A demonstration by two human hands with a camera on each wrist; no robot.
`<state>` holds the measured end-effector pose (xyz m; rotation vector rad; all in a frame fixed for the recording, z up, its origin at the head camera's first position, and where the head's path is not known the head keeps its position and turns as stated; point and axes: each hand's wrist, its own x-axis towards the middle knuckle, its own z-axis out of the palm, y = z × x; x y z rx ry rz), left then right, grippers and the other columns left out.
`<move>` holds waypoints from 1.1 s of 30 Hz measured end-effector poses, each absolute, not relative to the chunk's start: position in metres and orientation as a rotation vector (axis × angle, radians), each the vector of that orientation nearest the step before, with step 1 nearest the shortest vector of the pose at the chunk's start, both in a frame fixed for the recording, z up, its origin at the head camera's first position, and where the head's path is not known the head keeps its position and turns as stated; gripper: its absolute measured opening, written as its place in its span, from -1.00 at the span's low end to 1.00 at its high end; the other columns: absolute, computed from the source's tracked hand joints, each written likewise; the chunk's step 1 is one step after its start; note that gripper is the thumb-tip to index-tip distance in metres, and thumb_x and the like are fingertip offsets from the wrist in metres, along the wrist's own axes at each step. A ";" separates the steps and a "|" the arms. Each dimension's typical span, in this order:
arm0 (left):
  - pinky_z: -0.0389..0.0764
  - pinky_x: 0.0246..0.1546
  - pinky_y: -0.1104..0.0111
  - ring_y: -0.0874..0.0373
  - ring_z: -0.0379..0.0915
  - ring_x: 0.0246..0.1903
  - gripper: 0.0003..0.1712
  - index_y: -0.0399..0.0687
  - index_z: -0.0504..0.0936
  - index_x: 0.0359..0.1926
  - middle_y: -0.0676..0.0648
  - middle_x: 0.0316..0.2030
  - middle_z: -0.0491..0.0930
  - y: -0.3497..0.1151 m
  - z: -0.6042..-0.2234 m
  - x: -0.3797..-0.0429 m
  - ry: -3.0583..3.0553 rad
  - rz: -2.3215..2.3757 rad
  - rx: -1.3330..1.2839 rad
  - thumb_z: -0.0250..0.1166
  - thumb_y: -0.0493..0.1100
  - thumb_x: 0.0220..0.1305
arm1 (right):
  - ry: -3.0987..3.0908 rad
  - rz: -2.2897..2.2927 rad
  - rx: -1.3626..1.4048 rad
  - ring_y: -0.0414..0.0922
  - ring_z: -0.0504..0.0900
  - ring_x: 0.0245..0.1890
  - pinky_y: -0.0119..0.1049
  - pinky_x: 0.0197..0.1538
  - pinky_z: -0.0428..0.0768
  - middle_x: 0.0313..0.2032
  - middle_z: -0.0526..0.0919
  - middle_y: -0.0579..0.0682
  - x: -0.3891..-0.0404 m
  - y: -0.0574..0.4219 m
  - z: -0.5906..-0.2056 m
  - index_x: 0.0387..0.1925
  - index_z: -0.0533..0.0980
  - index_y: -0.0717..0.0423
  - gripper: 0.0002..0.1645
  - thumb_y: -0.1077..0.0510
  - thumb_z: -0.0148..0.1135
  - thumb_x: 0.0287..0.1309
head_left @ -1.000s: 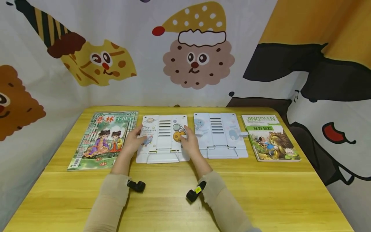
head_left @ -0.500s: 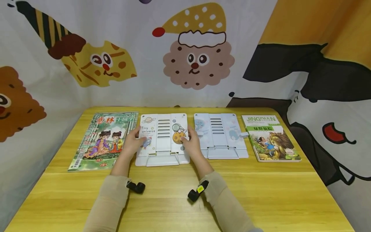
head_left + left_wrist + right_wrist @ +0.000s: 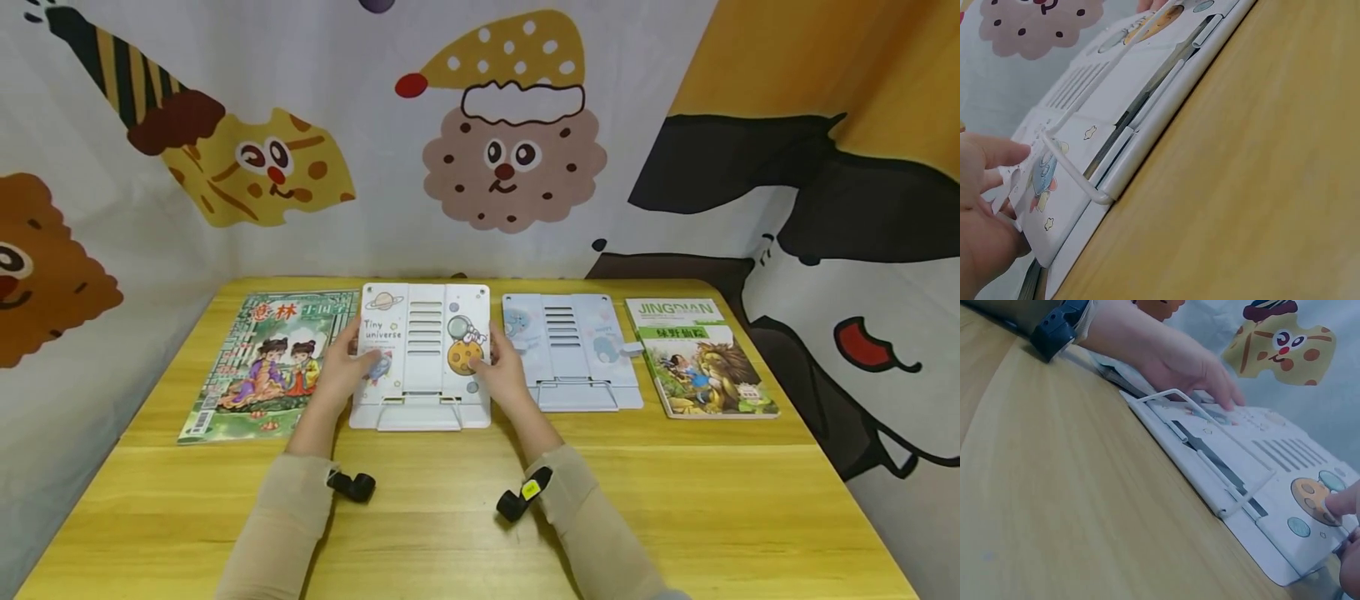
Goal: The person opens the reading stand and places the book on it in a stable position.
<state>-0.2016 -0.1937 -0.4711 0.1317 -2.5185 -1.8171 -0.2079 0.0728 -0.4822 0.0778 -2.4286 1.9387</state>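
A white book stand (image 3: 424, 367) with a "Tiny universe" print, a planet and an astronaut faces the head camera on the table. My left hand (image 3: 341, 371) grips its left side edge, thumb on the printed front. On the opposite edge, my right hand (image 3: 510, 379) holds the panel, its thumb over the orange planet. The back panel leans up from the base, and its lower lip is close to the tabletop in the left wrist view. A white wire page holder (image 3: 1072, 167) spans the lower front. The fingers behind the panel are mostly hidden.
A second, bluish-white book stand (image 3: 564, 362) lies flat just right of my right hand. Farther right is a paperback book (image 3: 712, 367). A green illustrated magazine (image 3: 262, 375) lies beside my left hand. A cartoon-print curtain (image 3: 375, 242) hangs behind the wooden table (image 3: 427, 517).
The top edge of the stand's panel has risen, so its front shows taller in the head view. Both hands keep their hold on the sides; the right wrist has shifted slightly rightward.
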 end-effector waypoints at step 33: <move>0.04 0.30 -0.10 -0.20 -0.09 0.37 0.04 0.07 -0.12 0.52 -0.28 0.42 -0.09 -0.148 -0.399 -0.186 -2.435 -1.509 0.003 0.33 0.08 0.21 | -2.367 1.746 0.489 0.02 0.58 -0.04 -0.38 -0.15 0.62 0.16 0.36 0.19 -0.145 0.085 -0.454 0.51 -0.29 -0.05 0.37 0.44 0.42 -0.10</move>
